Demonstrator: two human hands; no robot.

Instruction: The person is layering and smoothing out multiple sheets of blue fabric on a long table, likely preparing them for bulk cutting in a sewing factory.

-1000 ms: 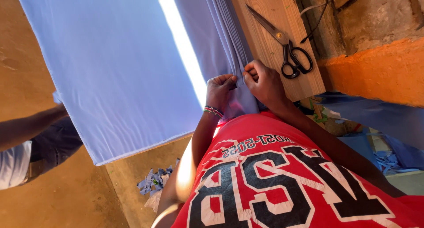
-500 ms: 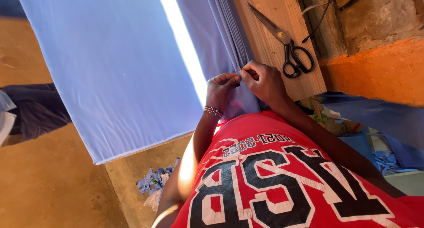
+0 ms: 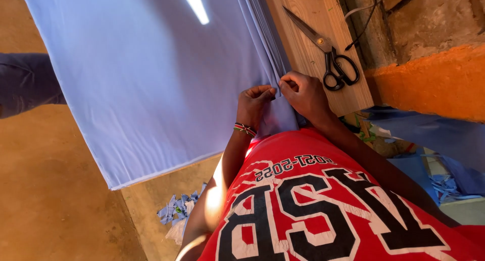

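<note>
Two hands meet at the near edge of the wooden surface (image 3: 323, 18): the left hand (image 3: 254, 103) and right hand (image 3: 304, 93) each pinch the stacked folds of pale blue fabric (image 3: 151, 74), likely to keep the layers aligned (its loose length hangs off the surface's left edge toward the floor). Black-handled scissors (image 3: 328, 54) lie just beside, at the right edge.

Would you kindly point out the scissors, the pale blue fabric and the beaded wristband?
scissors (image 3: 331, 56): head view, on the pivot where the blades meet.
pale blue fabric (image 3: 146, 84): head view, on its flat middle.
beaded wristband (image 3: 245, 129): head view, on the band's middle.
</note>
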